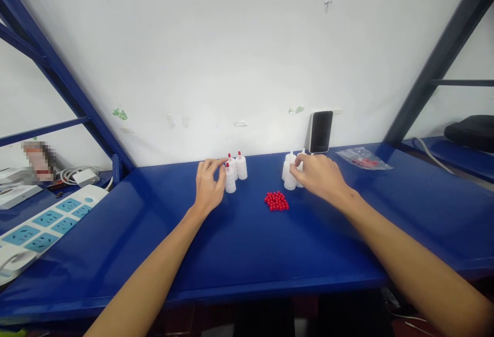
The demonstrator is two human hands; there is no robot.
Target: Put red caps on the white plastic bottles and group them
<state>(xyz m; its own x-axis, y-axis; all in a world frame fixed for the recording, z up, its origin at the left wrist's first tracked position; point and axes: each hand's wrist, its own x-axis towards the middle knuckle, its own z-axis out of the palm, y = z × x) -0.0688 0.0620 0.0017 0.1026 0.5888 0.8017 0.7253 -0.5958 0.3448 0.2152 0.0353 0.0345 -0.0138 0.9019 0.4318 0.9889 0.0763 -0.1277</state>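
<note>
Three white squeeze bottles with red tip caps stand together left of centre; the front capped bottle [230, 181] is beside my left hand [209, 185]. Its thumb and forefinger are apart at that bottle's left edge, close to the cap; the other fingers curl behind. On the right, my right hand [322, 176] has thumb and forefinger closed at the upper side of an uncapped white squeeze bottle [290, 178] with a bare nozzle. Other uncapped bottles stand just behind it, partly hidden by the hand. Between the two groups lies a flat cluster of small red caps [277, 201].
The blue table [231, 254] runs up to a white wall. A phone-like device [321, 132] leans there, beside a clear plastic bag [364, 158] with red pieces inside. At far left lie a white power strip [50, 224] and a charger [85, 177] with cables. Blue metal posts rise at both sides.
</note>
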